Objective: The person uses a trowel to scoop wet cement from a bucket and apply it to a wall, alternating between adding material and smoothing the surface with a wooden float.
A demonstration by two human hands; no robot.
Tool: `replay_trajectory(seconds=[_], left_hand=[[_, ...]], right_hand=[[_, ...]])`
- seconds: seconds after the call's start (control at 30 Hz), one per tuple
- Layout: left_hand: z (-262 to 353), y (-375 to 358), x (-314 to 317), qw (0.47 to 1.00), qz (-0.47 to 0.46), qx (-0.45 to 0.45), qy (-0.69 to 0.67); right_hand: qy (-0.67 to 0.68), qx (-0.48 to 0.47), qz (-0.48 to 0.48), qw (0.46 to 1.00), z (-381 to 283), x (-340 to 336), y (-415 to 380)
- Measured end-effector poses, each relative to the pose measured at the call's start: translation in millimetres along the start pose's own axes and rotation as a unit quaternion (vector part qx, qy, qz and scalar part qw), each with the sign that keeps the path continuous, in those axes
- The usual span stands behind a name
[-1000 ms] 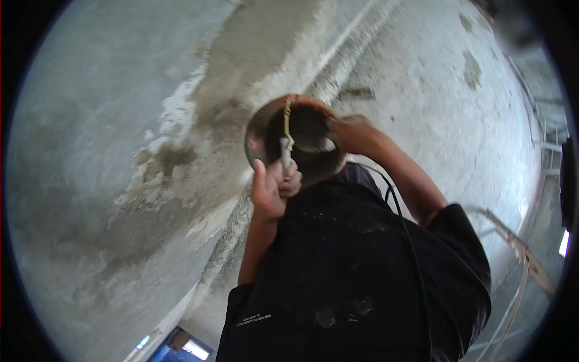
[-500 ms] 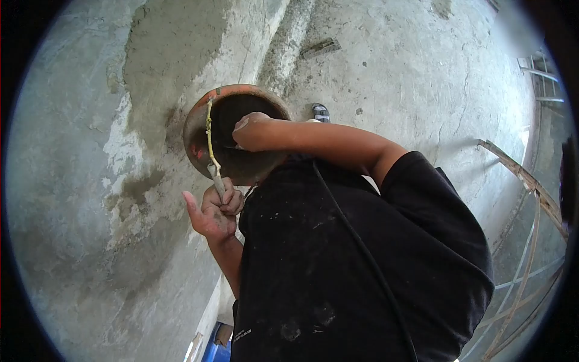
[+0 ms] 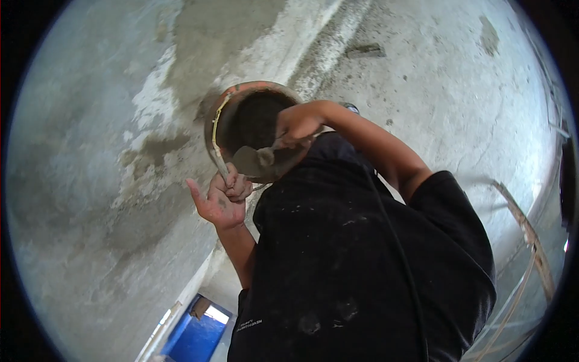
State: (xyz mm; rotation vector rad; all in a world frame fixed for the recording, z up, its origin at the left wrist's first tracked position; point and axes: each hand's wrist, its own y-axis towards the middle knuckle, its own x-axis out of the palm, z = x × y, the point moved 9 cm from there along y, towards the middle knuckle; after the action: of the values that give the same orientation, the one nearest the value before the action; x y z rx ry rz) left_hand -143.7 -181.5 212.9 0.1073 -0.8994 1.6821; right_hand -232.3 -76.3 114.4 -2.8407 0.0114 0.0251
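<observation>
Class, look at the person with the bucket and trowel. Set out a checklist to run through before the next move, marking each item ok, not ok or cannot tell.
1. Left hand grips the bucket handle: ok.
2. Left thumb wrapped round it: not ok, it sticks out.
3. Right hand holds the trowel: ok.
4. Trowel blade within the bucket's outline: ok, seen from above.
5. Enough material inside: cannot tell, the interior is dark.
6. Bucket's base supported: cannot tell, it is hidden.

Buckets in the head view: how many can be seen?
1: the bucket, up and slightly left of the picture's middle, just above the black shirt. The shirt could hide others.
</observation>
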Motion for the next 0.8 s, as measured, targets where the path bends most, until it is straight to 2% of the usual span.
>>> replay_trajectory(seconds=[0.03,0.17,0.33,0.37,0.4,0.47,0.67,0.73,0.8], left_hand=[[9.5,-3.5,-15.7,0.998,0.044,0.031,-0.034],[13.7,-22.5,-63.9,0.989,0.084,0.08,-0.096],[14.8,-11.7,-64.3,0.974,0.122,0.06,-0.181],[14.7,-5.6,-61.2,0.98,0.029,0.067,-0.184],[18.6,-1.5,-60.8,0.98,0.018,0.075,-0.185],[17.4,-1.9,-66.2,0.975,0.023,0.075,-0.208],[25.4,-10.2,-91.2,0.963,0.012,0.092,-0.252],[23.9,-20.1,-99.1,0.967,0.012,0.078,-0.243],[25.9,-21.2,-103.2,0.97,0.005,0.07,-0.233]], right_hand=[[0.007,0.01,0.01,1.0,-1.0,-1.3,-8.4],[0.105,0.025,0.093,0.99,-23.6,-10.2,-61.1],[0.146,0.009,0.149,0.978,-36.4,-23.5,-100.5],[0.147,0.004,0.167,0.975,-40.0,-26.5,-105.2],[0.149,-0.002,0.188,0.971,-44.3,-31.4,-108.8],[0.175,-0.001,0.207,0.963,-50.1,-27.7,-111.5],[0.215,-0.093,0.248,0.94,-73.5,-19.5,-92.8],[0.219,-0.078,0.266,0.935,-77.8,-9.5,-84.0],[0.293,-0.108,0.277,0.909,-78.7,-4.0,-73.4]])
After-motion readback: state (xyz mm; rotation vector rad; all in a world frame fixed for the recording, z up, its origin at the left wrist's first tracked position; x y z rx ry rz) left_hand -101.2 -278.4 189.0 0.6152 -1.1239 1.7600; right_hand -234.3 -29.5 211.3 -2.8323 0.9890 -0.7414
